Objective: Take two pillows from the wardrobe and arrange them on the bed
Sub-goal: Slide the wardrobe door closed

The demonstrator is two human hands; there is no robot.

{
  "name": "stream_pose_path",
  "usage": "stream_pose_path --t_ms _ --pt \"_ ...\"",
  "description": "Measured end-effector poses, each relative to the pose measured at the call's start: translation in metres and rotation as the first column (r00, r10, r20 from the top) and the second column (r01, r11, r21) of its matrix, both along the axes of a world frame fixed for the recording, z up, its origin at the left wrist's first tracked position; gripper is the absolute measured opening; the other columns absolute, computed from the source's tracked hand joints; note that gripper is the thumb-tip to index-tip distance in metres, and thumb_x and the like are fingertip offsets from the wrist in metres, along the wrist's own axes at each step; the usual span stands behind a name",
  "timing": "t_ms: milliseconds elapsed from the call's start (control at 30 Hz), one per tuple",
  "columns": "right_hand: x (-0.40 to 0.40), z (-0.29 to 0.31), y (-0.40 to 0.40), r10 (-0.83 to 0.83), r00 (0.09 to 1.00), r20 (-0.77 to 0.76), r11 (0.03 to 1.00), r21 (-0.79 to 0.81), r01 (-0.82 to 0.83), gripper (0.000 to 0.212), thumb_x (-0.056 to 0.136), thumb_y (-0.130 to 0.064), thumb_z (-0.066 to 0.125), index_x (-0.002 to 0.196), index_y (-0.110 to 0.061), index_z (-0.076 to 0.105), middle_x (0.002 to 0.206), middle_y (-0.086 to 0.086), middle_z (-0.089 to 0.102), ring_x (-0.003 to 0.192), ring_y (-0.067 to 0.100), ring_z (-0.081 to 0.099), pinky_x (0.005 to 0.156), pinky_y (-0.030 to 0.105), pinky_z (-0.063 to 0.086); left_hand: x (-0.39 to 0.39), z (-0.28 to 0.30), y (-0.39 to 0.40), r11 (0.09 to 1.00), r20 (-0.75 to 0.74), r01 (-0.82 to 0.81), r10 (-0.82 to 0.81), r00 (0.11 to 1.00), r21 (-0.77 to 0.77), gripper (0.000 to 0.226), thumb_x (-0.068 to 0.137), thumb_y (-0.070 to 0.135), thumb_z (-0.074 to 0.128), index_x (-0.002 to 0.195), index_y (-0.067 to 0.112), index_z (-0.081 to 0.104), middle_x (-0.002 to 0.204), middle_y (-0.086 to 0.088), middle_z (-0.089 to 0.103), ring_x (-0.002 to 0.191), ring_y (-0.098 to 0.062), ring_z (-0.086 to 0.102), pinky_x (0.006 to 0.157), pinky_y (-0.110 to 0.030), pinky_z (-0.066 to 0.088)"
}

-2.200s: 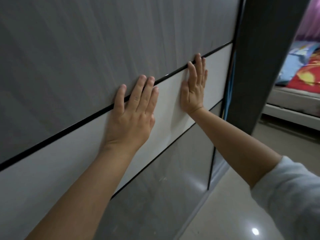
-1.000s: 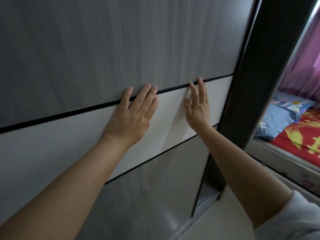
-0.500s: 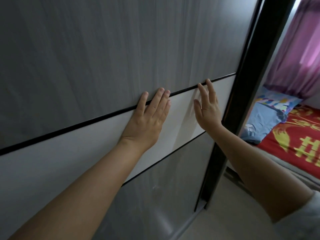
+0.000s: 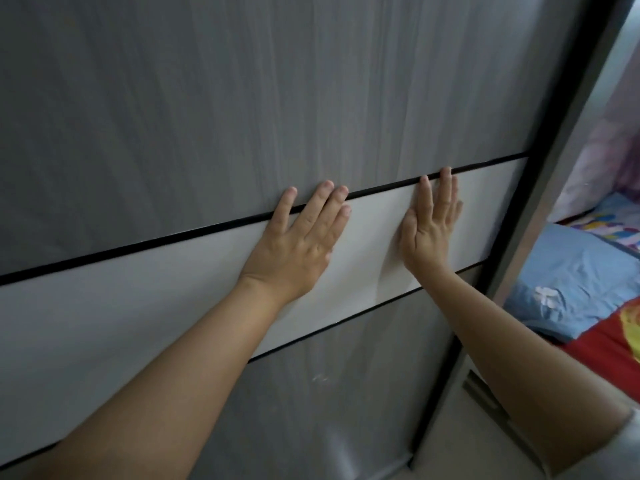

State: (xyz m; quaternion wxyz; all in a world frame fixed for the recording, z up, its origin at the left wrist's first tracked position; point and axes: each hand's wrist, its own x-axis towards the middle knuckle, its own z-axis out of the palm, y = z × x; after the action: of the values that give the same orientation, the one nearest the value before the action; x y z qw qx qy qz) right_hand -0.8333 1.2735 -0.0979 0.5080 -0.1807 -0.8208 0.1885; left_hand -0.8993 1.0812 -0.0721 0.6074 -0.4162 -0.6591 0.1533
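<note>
Palms of left hand [image 4: 298, 244] and right hand [image 4: 429, 230] are laid flat, fingers spread, on the wardrobe door [image 4: 242, 98]; nothing is gripped. Bed [image 4: 585, 292] is seen at right past the door's edge.

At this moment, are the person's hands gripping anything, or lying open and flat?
Open and flat. The left hand and right hand press spread palms against the wardrobe door's white band; neither holds anything.

the wardrobe door [image 4: 242, 98] is grey with a streaky wood-grain pattern, crossed by a pale off-white band [image 4: 104, 306] edged in thin black lines. its frame [image 4: 540, 202] at right is black. far right, light blue bedding [image 4: 571, 282] beside red cloth [image 4: 609, 341] with yellow print.
</note>
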Motion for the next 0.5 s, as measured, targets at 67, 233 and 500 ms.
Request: stream_pose_path --t_ms 67,233,500 --pt "-0.001 0.000 0.011 0.015 1.000 0.008 1.000 0.017 -0.016 0.055 0.085 -0.022 0.027 0.132 0.005 0.038 0.140 0.043 0.024 0.130 0.057 0.015 0.100 0.073 0.004 0.000 0.000 0.010 1.000 -0.036 0.005 -0.004 0.999 0.007 0.050 0.084 0.032 0.040 0.129 0.010 0.039 0.132 0.000 0.059 0.123 -0.020 0.054 0.103 -0.052 0.022" --pt "-0.004 -0.003 0.013 0.051 0.999 0.002 0.998 0.044 -0.051 0.049 0.083 -0.023 0.029 0.129 -0.008 0.035 0.130 0.047 0.037 0.123 0.058 0.026 0.091 0.079 0.010 -0.006 -0.003 0.007 0.998 -0.082 0.048 -0.045 0.996 0.031 0.046 0.087 0.027 0.036 0.130 0.010 0.043 0.130 -0.005 0.060 0.125 -0.025 0.043 0.099 -0.054 0.026" --pt "0.010 0.003 0.009 0.054 0.992 0.113 0.997 0.048 -0.059 0.056 0.086 -0.029 0.027 0.132 0.000 0.041 0.142 0.038 0.027 0.133 0.053 0.017 0.101 0.073 0.002 -0.003 -0.005 0.005 0.998 -0.048 0.007 -0.004 0.999 0.056 0.042 0.093 0.024 0.026 0.130 0.010 0.039 0.131 -0.005 0.060 0.125 -0.024 0.035 0.109 -0.051 0.002"
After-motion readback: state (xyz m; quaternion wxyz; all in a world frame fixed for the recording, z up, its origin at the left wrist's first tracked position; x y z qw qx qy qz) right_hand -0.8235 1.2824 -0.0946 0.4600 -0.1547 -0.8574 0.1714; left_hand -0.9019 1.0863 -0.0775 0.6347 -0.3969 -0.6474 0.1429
